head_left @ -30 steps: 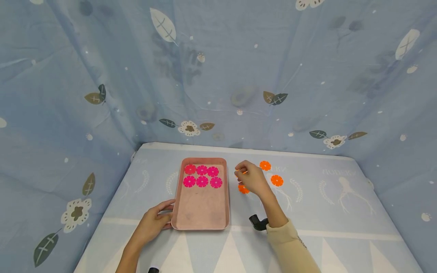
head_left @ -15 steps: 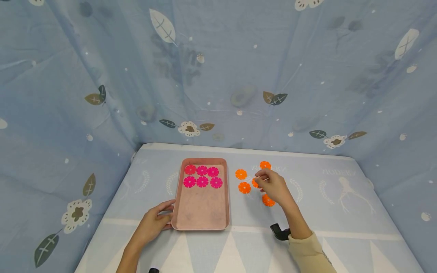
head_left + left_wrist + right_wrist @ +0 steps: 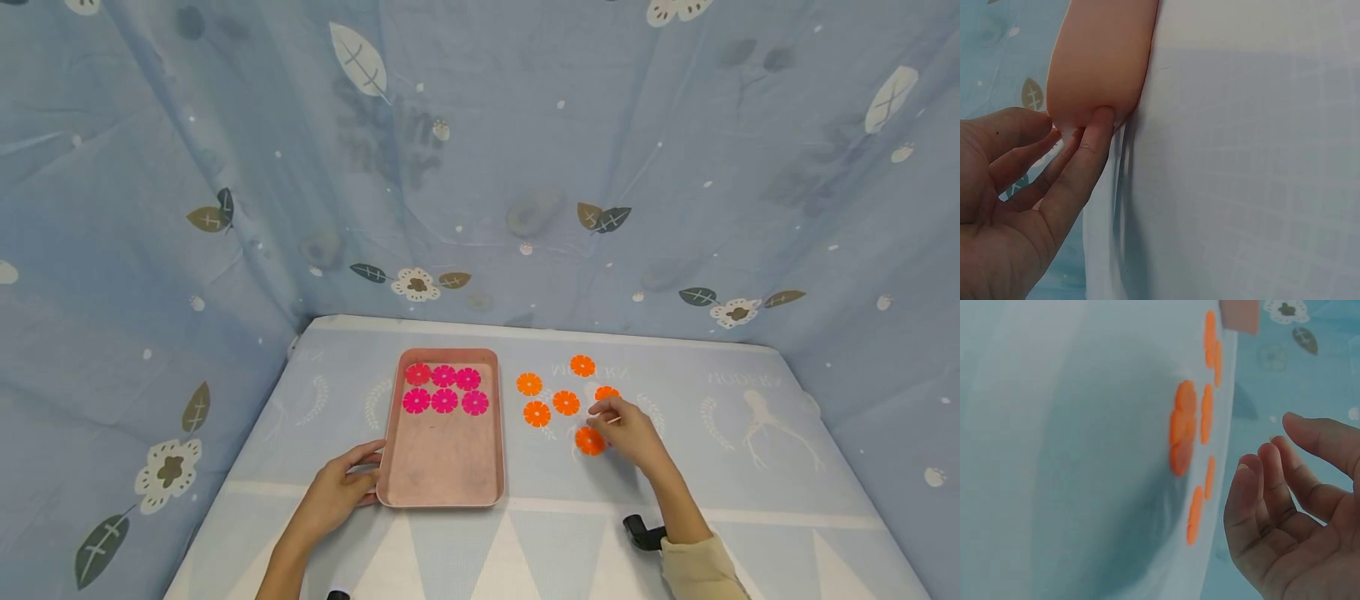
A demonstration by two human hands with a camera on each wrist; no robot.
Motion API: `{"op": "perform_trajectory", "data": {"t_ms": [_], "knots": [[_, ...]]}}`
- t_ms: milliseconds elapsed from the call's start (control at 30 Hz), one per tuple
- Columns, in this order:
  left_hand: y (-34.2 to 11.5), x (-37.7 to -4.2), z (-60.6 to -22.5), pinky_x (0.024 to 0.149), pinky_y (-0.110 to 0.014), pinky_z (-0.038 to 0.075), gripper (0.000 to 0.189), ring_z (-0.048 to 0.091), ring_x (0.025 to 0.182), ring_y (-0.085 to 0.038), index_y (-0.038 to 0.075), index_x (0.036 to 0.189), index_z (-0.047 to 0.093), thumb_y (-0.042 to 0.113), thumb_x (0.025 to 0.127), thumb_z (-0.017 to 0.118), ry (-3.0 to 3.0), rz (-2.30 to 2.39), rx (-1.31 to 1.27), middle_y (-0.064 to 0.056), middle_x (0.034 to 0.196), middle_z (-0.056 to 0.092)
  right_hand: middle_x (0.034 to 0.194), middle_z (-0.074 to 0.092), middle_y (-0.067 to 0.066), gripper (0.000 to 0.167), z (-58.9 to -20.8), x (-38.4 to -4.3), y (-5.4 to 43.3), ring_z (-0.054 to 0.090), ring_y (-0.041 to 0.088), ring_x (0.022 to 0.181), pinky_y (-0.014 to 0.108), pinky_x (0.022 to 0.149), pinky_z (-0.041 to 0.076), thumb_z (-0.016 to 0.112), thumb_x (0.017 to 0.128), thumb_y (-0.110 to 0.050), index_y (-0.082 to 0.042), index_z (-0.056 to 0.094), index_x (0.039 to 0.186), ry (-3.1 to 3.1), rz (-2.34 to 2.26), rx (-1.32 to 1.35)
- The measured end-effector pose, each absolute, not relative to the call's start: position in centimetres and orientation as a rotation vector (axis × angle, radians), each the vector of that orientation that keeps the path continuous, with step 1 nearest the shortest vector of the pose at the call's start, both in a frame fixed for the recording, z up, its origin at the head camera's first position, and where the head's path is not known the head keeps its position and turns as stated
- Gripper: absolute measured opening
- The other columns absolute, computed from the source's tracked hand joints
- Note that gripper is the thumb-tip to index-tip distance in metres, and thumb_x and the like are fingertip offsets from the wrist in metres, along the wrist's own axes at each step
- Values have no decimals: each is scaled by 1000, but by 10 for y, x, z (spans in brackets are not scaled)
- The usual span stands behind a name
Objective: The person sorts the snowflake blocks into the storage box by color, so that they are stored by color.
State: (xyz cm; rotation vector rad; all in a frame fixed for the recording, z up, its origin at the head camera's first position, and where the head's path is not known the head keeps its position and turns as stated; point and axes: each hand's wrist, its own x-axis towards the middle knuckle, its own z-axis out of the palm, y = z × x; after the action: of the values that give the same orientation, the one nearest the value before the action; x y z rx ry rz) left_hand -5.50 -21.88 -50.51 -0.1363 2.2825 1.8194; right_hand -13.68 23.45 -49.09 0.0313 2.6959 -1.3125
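The left hand (image 3: 337, 487) is at the near left corner of a shallow pink tray (image 3: 442, 467). Its fingertips (image 3: 1105, 119) touch the outside of the tray's corner in the left wrist view. Inside the tray, at the far end, several pink flower-shaped discs (image 3: 444, 401) lie in two rows. The right hand (image 3: 630, 433) hovers over loose orange flower-shaped discs (image 3: 566, 402) to the tray's right, its fingers loosely bent. Nearest to it is an orange disc (image 3: 588, 442) below its fingertips; another orange disc (image 3: 606, 392) is partly hidden behind the hand. Nothing shows between the fingers in the right wrist view.
A pale blue printed cloth covers the table (image 3: 780, 475). Blue curtains (image 3: 480, 167) with leaf and flower prints close in the back and both sides. A black device (image 3: 642, 533) sits at the right wrist, and part of another black device (image 3: 338, 595) shows by the left forearm.
The right hand has moved right and toward the near edge across the orange discs, uncovering those nearest the tray. The left hand, the tray and the pink discs stay where they were.
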Motion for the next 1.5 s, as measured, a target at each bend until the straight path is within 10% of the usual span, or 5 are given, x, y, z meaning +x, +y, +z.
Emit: {"op": "perform_trajectory", "data": {"t_ms": [1100,1500], "knots": [[-220,-54,-507,76,-33,61,46,67,105,-32,0,142,52,-3,97,59,2284,1819,-95,-25,132,56,86,56,6,36,-514,-137,240,51,21,75,32,65,44,84,78,-9,0,61,104,2712,-1068,8],[-220,-53,-508,76,-33,61,46,67,105,-31,1,143,52,-2,97,59,2284,1814,-93,-25,132,56,84,61,4,13,-512,-139,247,54,19,73,30,64,46,69,92,-9,-1,63,101,2679,-1108,15]]}}
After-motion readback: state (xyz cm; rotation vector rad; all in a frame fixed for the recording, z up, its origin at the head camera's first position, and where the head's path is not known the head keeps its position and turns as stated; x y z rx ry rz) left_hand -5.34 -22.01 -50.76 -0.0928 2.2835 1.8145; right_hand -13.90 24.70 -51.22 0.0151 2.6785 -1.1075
